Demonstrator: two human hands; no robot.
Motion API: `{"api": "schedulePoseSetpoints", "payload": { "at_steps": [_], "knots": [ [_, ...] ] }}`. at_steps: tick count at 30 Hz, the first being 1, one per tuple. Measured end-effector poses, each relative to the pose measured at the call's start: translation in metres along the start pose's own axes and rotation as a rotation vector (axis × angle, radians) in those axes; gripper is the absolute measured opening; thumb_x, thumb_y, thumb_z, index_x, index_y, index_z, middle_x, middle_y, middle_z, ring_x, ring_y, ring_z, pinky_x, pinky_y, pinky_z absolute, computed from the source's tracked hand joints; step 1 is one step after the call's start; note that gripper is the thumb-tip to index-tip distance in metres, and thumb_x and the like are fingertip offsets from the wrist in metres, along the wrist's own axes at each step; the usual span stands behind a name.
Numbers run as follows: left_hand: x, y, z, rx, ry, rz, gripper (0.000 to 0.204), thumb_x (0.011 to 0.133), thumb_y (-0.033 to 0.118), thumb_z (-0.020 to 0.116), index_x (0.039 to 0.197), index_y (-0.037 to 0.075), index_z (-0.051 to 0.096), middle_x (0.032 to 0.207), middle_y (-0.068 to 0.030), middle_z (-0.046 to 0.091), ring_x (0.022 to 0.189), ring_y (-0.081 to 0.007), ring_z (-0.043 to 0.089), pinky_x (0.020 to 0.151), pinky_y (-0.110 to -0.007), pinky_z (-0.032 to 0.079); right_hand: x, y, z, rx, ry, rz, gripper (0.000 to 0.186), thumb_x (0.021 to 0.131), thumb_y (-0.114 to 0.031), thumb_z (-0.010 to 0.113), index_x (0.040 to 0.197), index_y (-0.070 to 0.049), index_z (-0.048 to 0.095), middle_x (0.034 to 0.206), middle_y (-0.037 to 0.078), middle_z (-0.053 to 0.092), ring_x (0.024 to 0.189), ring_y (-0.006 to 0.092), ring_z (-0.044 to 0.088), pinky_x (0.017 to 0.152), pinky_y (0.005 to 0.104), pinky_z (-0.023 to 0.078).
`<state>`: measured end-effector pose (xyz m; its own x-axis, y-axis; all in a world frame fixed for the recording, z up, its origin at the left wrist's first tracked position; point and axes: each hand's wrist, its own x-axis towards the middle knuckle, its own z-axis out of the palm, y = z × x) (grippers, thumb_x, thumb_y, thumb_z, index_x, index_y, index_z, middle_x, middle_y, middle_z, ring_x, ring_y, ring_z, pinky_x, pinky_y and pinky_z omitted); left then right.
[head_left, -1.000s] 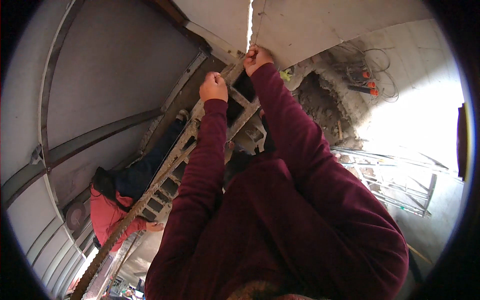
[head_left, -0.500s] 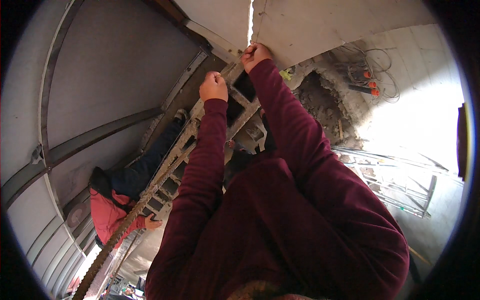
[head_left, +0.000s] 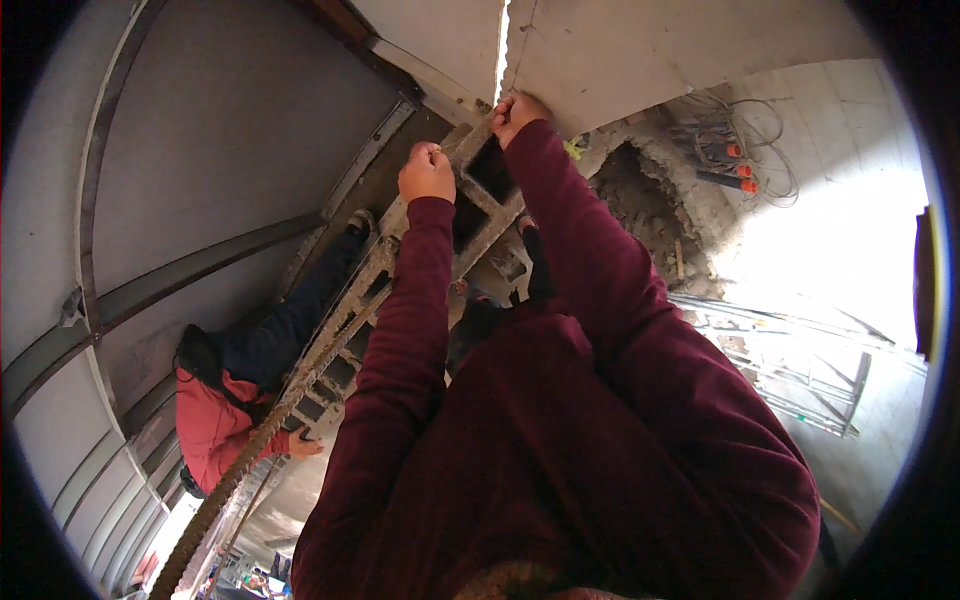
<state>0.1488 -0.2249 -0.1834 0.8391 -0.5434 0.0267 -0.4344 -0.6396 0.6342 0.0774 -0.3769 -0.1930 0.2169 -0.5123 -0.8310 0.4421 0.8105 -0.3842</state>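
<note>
My left hand (head_left: 427,174) is closed above a dirty metal lattice frame (head_left: 485,225), fingertips pinched on something small and thin that I cannot make out clearly. A thin line runs diagonally along the frame below it. Up and to the right, my right hand (head_left: 516,116) is also closed, near the upper end of the frame and just below a bright jagged slit in the pale board (head_left: 640,40); what its fingers hold is hidden. A rough rusty bar (head_left: 210,525) runs toward the lower left.
A person in a red jacket (head_left: 205,420) crouches at left, a hand on the frame, beside grey framed panels (head_left: 230,120). At right are a rubble-filled hole (head_left: 645,210), orange-capped dark pipes (head_left: 730,180) with coiled wires, and a pale metal lattice (head_left: 810,360).
My right hand rose slightly, then has moved a little down again. My left hand is almost still. The person in red has shifted slightly to the left.
</note>
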Motion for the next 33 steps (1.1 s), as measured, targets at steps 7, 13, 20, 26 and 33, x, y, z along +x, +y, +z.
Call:
{"api": "schedulePoseSetpoints", "payload": {
  "at_steps": [7, 13, 20, 26, 33],
  "knots": [
    [0.000, 0.000, 0.002, -0.013, 0.022, 0.025, 0.012, 0.074, 0.015, 0.053, 0.080, 0.010, 0.063, 0.073, -0.0141, 0.063, 0.067, -0.0338, 0.061, 0.062, -0.043, 0.048, 0.009, -0.003, -0.017, 0.018, -0.156, 0.030, 0.012, 0.086, -0.015, 0.044, 0.076, -0.009, 0.043, 0.066, 0.003, 0.043, 0.055, 0.0131, 0.045, 0.045, 0.0250, 0.036],
    [0.000, -0.003, 0.002, -0.015, 0.022, 0.025, 0.012, 0.074, 0.015, 0.053, 0.080, 0.010, 0.063, 0.073, -0.0135, 0.063, 0.067, -0.0332, 0.061, 0.062, -0.042, 0.048, -0.001, -0.005, -0.013, -0.060, -0.156, 0.038, 0.011, 0.085, -0.014, 0.046, 0.075, -0.011, 0.043, 0.065, 0.000, 0.042, 0.054, 0.0134, 0.045, 0.045, 0.0266, 0.037],
    [0.000, -0.001, 0.001, -0.004, 0.016, 0.024, 0.013, 0.075, 0.015, 0.053, 0.081, 0.010, 0.063, 0.073, -0.0133, 0.064, 0.069, -0.0329, 0.061, 0.063, -0.042, 0.048, 0.000, -0.007, -0.016, -0.186, -0.182, -0.001, 0.011, 0.084, -0.012, 0.046, 0.073, -0.009, 0.043, 0.063, 0.003, 0.044, 0.052, 0.0150, 0.046, 0.041, 0.0277, 0.037],
    [0.000, -0.004, 0.001, -0.003, 0.009, 0.011, 0.012, 0.075, 0.015, 0.053, 0.081, 0.009, 0.062, 0.073, -0.0137, 0.063, 0.068, -0.0332, 0.061, 0.062, -0.041, 0.048, -0.013, -0.008, -0.005, -0.408, -0.086, -0.020, 0.010, 0.083, -0.010, 0.046, 0.073, -0.010, 0.042, 0.063, 0.001, 0.041, 0.052, 0.0105, 0.043, 0.040, 0.0231, 0.032],
    [0.000, -0.001, -0.009, -0.002, 0.058, -0.068, 0.015, 0.077, 0.016, 0.054, 0.085, 0.006, 0.064, 0.075, -0.0134, 0.064, 0.068, -0.0290, 0.062, 0.063, -0.037, 0.047, -0.005, -0.012, -0.021, -0.286, -0.268, 0.039, 0.011, 0.086, -0.010, 0.044, 0.075, -0.009, 0.042, 0.063, 0.002, 0.043, 0.049, 0.0120, 0.041, 0.038, 0.0257, 0.028]
  ]
}}
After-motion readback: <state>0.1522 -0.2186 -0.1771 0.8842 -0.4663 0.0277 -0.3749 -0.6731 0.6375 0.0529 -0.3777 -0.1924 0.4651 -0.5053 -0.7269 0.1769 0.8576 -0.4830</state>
